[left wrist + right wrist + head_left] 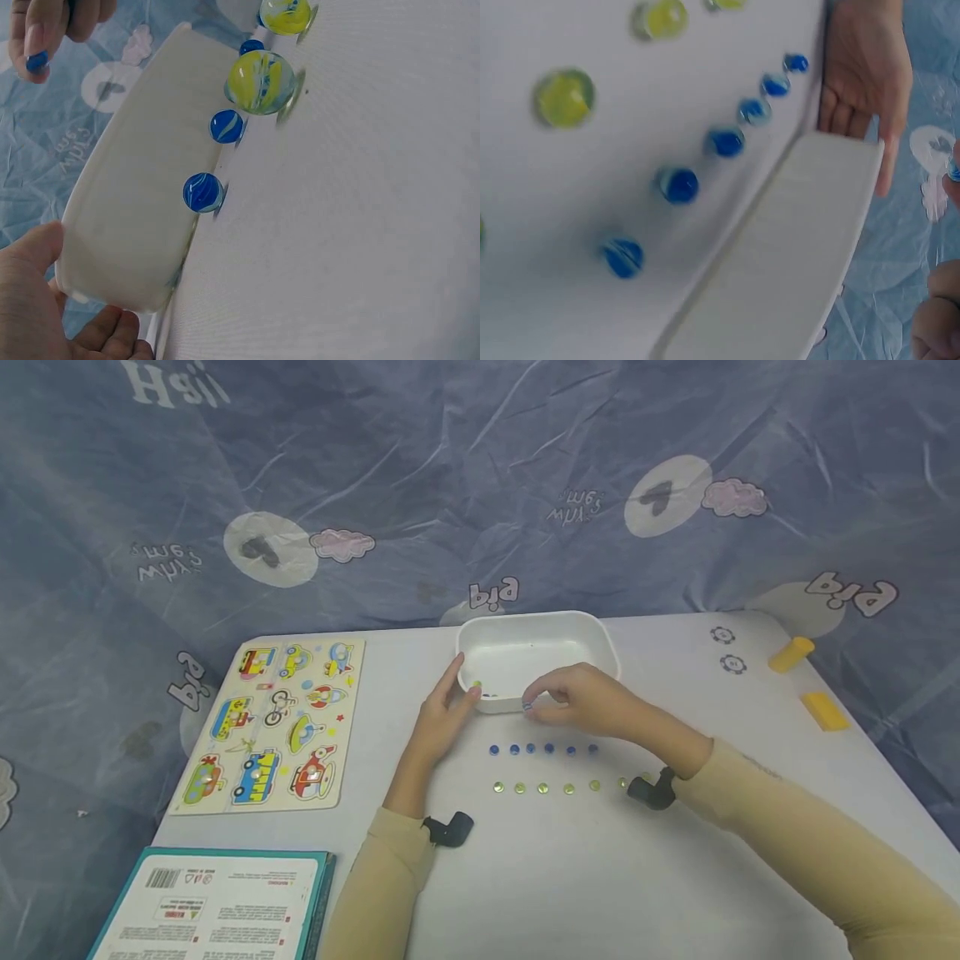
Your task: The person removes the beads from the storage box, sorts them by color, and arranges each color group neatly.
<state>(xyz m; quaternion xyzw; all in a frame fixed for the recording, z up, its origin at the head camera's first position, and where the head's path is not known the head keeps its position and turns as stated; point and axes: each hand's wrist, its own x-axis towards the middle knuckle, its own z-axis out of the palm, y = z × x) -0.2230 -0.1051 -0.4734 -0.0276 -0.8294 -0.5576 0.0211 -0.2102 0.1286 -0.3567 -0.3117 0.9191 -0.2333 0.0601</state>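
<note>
While the left hand (441, 720) grips the white oblong plastic tray (536, 658), probably for steadiness, the right hand (588, 700) pinches a blue glass marble (36, 61).

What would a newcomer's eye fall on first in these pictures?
Probably the blue marbles and yellow-green marbles, lined up in two rows on the white table, with the blue row nearer the white tray. Next, the right hand pinches another blue marble by the tray's near side, while the left hand touches its left end. Farther left lies a colourful puzzle board.
</note>
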